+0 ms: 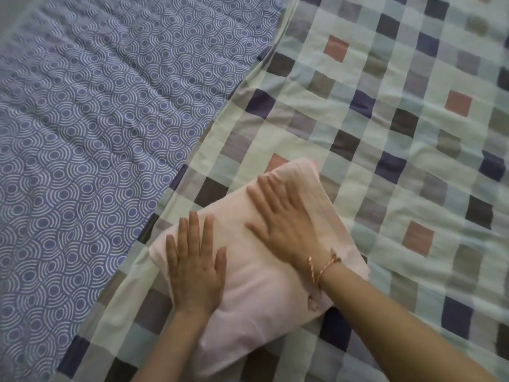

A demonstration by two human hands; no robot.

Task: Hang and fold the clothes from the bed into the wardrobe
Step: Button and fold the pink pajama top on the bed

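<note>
Hands point(197, 271) point(283, 227) flat on pink garment point(256, 296)

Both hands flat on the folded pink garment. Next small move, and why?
Probably slip the fingers under the ends of the pink garment and lift it off the checked sheet. It already lies as a compact folded rectangle, and the left hand and right hand only press flat on top, fingers straight, holding nothing.
</note>
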